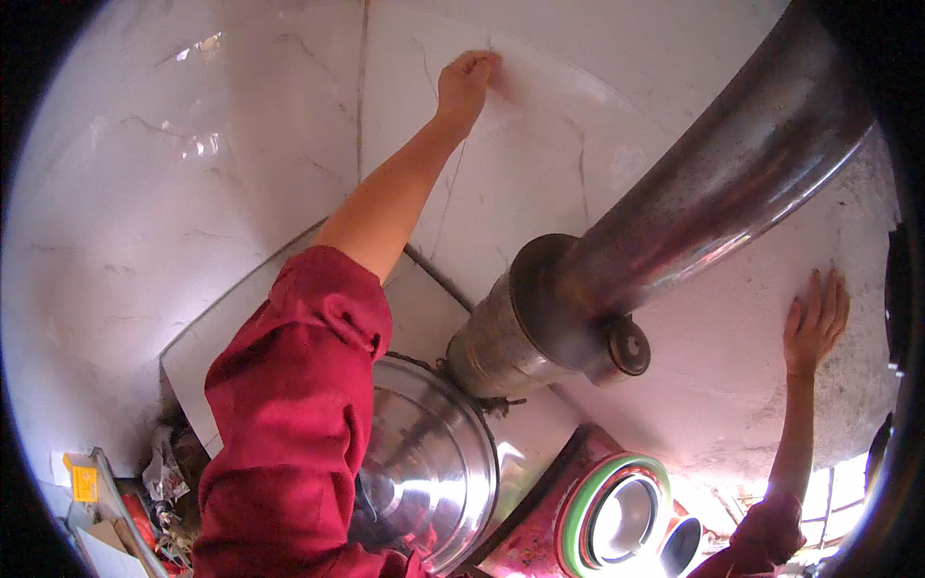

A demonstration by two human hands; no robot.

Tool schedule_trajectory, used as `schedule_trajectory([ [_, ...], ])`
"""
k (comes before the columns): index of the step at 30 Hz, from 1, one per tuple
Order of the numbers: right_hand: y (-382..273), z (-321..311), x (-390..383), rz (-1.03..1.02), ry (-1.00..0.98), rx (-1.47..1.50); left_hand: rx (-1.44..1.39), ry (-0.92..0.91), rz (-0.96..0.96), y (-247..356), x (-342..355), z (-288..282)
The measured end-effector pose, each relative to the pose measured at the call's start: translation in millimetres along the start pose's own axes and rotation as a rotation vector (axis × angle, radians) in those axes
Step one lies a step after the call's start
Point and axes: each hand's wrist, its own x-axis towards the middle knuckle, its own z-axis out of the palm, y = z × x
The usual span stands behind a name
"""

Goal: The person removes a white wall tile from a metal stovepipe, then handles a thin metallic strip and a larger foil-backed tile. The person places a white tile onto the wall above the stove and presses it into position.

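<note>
My left hand point(468, 89) is raised high against the white, grey-veined tiled wall point(260, 125). Its fingers are curled closed at the surface, and whatever they may hold is hidden. My right hand point(817, 323) lies flat with fingers outstretched on the duller, whitish wall at the far right. Between my arms, a thick dark metal pipe point(718, 169) slants from the upper right down to a wider metal collar point(511, 328). A short capped stub point(621, 349) sticks out beside that collar.
Below the collar, a large round shiny metal lid point(434, 462) is partly hidden by my left sleeve. Nested bowls with a green rim point(578, 515) stand by a red patterned thing point(530, 549). At lower left are a yellow box point(83, 480) and assorted clutter.
</note>
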Motion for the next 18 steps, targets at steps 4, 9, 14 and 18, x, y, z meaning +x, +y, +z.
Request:
schedule_trajectory([
  [4, 2, 3, -2, -0.049, -0.017, -0.043, 0.100, 0.074, 0.234, -4, -32, 26],
  [9, 4, 5, -9, -0.048, -0.025, -0.040, -0.141, -0.089, -0.171, -18, -53, 17],
  [14, 12, 7, -13, -0.057, -0.044, -0.036, -0.020, -0.245, -0.320, -49, -104, -13],
  [18, 15, 15, -24, -0.027, -0.057, -0.033, -0.213, -0.306, -0.552, -96, -173, -34],
])
